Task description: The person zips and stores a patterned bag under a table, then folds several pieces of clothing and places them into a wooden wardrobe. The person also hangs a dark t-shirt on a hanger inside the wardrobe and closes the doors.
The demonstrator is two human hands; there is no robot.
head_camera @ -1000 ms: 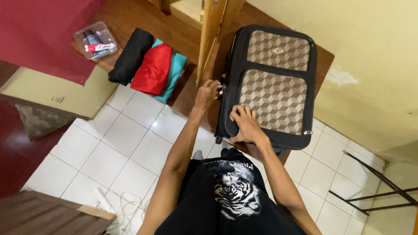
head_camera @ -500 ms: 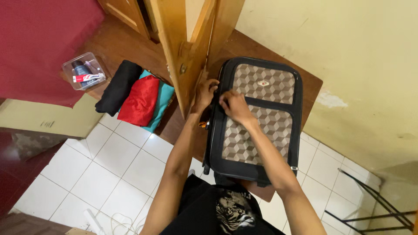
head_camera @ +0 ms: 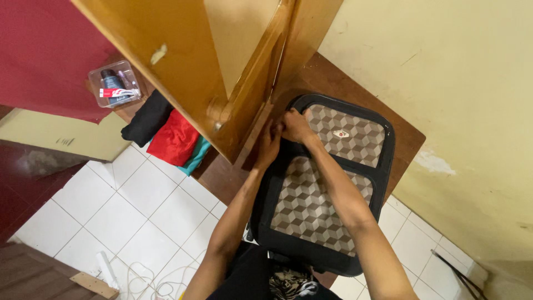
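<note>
A black suitcase (head_camera: pixel 316 205) with brown and beige cube-patterned panels lies flat on a dark wooden table (head_camera: pixel 344 89). Both hands meet at its far left corner, beside the edge of a wooden door (head_camera: pixel 183 66). My left hand (head_camera: pixel 269 147) curls around the suitcase's left rim. My right hand (head_camera: pixel 294 125) is closed in a fist on the corner seam, just above the left. Whatever the fingers pinch there is hidden. Both forearms stretch across the suitcase lid.
Folded black, red and teal clothes (head_camera: pixel 172 136) lie on the table's left end. A clear plastic box (head_camera: pixel 114 83) of toiletries sits beyond them. White cables (head_camera: pixel 144 275) trail on the tiled floor. A yellow wall (head_camera: pixel 455 72) stands right, and black chair legs (head_camera: pixel 461 272) at bottom right.
Both hands have slid from the suitcase's left side and middle up to its far left corner. The view has moved forward, so the door now fills the top.
</note>
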